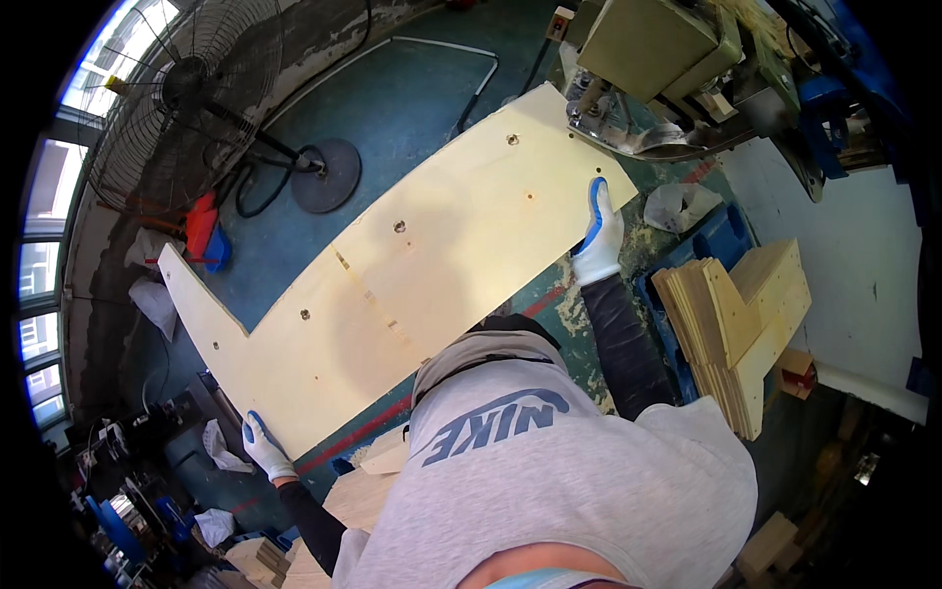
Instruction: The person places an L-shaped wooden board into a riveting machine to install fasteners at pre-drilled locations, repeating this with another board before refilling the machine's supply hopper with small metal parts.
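A large, pale plywood panel with several drilled holes and a notch at its left end spans the view in front of my body. My left hand, in a white glove with blue on it, grips the panel's near left corner. The right hand, gloved the same way, holds the near edge by the right end, its thumb lying on the top face. The fingers of both hands are partly hidden beneath the board. The panel's far right end reaches close to a greenish machine.
A large fan on a round base stands far left. At right, a stack of cut plywood pieces rests on a blue pallet. More boards lie low beside my left arm. A plastic bag sits near the machine.
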`<state>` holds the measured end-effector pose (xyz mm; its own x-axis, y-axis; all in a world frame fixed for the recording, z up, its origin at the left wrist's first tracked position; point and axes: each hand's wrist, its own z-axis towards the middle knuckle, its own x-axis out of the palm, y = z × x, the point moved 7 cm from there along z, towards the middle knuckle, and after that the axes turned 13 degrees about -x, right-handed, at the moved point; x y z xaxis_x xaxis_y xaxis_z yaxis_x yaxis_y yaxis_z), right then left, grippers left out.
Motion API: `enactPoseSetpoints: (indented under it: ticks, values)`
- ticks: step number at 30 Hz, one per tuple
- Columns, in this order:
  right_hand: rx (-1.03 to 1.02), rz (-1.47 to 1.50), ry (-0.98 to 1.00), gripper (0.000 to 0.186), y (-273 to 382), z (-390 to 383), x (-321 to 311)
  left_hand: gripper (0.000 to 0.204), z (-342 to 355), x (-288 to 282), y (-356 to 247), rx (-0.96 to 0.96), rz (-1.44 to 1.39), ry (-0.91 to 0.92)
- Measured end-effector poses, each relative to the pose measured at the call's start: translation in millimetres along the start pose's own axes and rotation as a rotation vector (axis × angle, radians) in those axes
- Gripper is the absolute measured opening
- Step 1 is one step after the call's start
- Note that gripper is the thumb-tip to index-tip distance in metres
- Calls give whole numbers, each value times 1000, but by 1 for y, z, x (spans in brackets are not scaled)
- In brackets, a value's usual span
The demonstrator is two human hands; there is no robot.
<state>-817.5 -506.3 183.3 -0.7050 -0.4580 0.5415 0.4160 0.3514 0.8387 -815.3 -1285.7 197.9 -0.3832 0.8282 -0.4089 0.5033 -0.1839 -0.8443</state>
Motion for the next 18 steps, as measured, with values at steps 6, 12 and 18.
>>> enactPoseSetpoints:
  ticks: [6, 12, 18]
  values:
    - [23, -18, -66, 41, 6, 14, -3, 40, 5, 28, -29, 5, 66, 68]
    - [16, -224, -141, 45, -1, 23, -9, 39, 22, 17, -37, 33, 156, 2]
    - [-35, -126, -103, 50, 3, 15, 8, 38, 20, 31, -50, 33, 137, 107]
